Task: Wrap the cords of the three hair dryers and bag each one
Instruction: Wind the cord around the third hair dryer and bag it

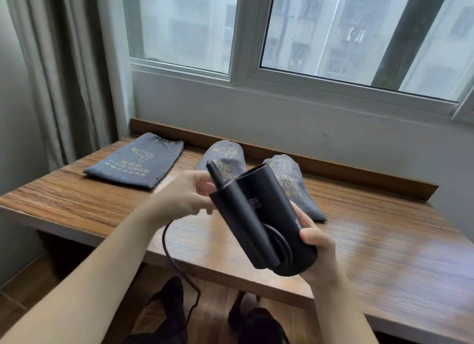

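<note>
A black folded hair dryer is held above the wooden table. My right hand grips its barrel near the lower end. My left hand pinches the black cord beside the dryer's handle; a few cord loops lie round the body, and the rest hangs below the table edge. At the back left, a dark grey bag printed "HAIR DRIER" lies flat. Two more dark grey bags lie bulging behind the dryer.
A wooden ledge runs along the table's back under the window. A curtain hangs at the left. Below the table edge are my legs and dark shoes on the floor.
</note>
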Demonstrator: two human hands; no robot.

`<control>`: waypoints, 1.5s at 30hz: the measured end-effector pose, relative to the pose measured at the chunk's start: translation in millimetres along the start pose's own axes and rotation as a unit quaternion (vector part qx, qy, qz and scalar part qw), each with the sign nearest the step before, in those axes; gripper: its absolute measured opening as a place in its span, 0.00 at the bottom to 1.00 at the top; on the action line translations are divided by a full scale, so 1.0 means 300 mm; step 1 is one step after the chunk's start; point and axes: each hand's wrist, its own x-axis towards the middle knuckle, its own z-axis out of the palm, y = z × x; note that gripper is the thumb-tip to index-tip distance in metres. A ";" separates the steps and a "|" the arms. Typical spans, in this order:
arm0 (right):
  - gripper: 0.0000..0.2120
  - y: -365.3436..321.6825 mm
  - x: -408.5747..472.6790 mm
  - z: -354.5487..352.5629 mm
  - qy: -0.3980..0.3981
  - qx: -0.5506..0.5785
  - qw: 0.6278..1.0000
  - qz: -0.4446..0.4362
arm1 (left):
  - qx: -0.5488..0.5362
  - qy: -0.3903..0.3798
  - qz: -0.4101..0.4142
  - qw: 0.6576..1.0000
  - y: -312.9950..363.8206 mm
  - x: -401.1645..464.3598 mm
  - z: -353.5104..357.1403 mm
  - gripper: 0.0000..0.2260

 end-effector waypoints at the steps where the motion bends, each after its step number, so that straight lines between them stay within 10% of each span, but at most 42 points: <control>1: 0.31 0.002 0.001 0.004 0.006 0.011 1.000 -0.014 | 0.011 -0.021 -0.014 1.000 -0.007 -0.004 0.025 0.18; 13: 0.19 0.070 0.073 0.050 0.333 0.116 0.927 -0.127 | 0.074 0.005 -0.024 0.997 0.022 0.026 0.160 0.06; 20: 0.30 0.094 0.104 0.099 0.522 -0.107 0.826 -0.183 | 0.167 -0.061 -0.056 0.982 0.041 0.004 0.182 0.15; 30: 0.35 0.016 0.046 0.034 0.357 -0.452 0.812 -0.090 | 0.134 -0.074 -0.105 0.983 0.103 -0.002 0.052 0.09; 45: 0.37 -0.098 -0.031 -0.023 0.071 -0.262 0.952 0.139 | 0.176 0.010 0.000 0.984 0.124 -0.005 -0.036 0.11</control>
